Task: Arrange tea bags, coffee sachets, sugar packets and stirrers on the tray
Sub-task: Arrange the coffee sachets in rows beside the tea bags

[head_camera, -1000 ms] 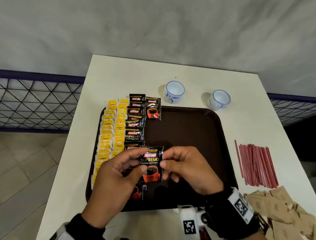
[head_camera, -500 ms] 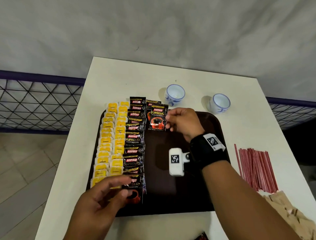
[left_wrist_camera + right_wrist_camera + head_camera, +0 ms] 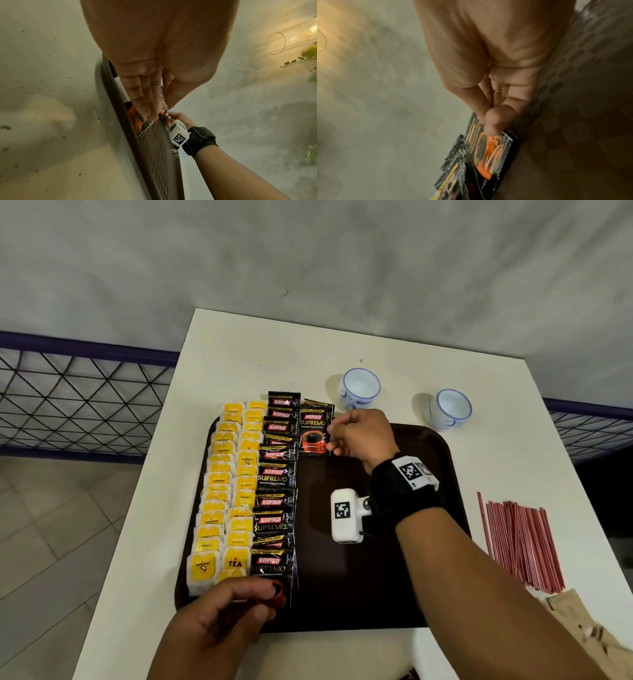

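A dark brown tray (image 3: 376, 577) carries two columns of yellow tea bags (image 3: 226, 498) along its left side. Beside them runs a column of black coffee sachets (image 3: 275, 477). My right hand (image 3: 330, 436) pinches the right edge of one more coffee sachet (image 3: 313, 433) at the tray's far end. That sachet lies over another just right of the column's top. The right wrist view shows thumb and forefinger (image 3: 485, 121) on this sachet (image 3: 489, 152). My left hand (image 3: 263, 599) rests with straight fingers (image 3: 145, 102) on the nearest sachet (image 3: 270, 568) in the column.
Red stirrers (image 3: 520, 542) lie in a bundle on the white table right of the tray. Brown sugar packets (image 3: 582, 631) are heaped at the near right corner. Two small blue-and-white cups (image 3: 359, 387) (image 3: 448, 409) stand behind the tray. A wire fence borders the table.
My right hand carried the sachet from the tray's near edge to its far end and lowered it beside the column's top. My left hand let go and dropped onto the nearest sachet.
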`<state>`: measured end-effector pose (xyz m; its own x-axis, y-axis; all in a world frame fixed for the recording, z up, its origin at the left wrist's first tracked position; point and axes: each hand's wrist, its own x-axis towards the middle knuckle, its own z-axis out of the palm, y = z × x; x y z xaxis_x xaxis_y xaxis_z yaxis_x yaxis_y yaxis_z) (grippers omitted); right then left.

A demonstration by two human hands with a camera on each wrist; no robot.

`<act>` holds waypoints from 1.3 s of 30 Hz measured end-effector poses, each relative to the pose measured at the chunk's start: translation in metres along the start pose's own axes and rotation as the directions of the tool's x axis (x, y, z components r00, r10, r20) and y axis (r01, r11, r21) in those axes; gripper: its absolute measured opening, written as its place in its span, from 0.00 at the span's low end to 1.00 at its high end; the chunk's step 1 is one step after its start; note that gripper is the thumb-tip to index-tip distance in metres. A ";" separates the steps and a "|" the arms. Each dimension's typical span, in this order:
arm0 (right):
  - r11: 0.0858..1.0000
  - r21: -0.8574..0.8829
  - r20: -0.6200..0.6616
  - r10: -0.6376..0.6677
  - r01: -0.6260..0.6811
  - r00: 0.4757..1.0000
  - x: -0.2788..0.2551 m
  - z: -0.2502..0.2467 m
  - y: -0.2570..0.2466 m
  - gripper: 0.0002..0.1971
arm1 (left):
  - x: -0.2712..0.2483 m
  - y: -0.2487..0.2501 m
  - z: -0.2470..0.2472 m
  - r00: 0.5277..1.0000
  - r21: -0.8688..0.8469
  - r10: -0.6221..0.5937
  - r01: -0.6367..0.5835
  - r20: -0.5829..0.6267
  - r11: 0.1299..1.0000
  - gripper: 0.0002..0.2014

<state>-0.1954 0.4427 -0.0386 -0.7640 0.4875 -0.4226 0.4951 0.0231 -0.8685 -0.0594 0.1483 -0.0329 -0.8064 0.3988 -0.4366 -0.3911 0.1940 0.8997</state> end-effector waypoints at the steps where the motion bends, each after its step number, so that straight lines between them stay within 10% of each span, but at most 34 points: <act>1: 1.000 0.002 -0.002 0.001 -0.001 1.000 -0.001 0.000 -0.001 0.05 | 0.000 0.001 0.001 1.000 0.002 -0.001 0.001 0.000 1.000 0.22; 30: 0.996 -0.089 -0.102 0.003 -0.013 0.995 -0.012 -0.002 0.000 0.10 | -0.007 0.000 0.001 0.999 0.042 -0.007 0.006 0.036 0.999 0.20; 39: 1.000 -0.020 -0.031 -0.009 0.008 0.999 -0.146 -0.077 0.034 0.05 | -0.025 0.004 0.014 0.977 0.308 0.050 -0.115 0.209 0.944 0.17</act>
<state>-0.0352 0.4390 0.0141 -0.7551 0.5143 -0.4066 0.4972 0.0449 -0.8665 -0.0345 0.1516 -0.0180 -0.7145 0.5866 -0.3812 -0.1404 0.4136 0.8996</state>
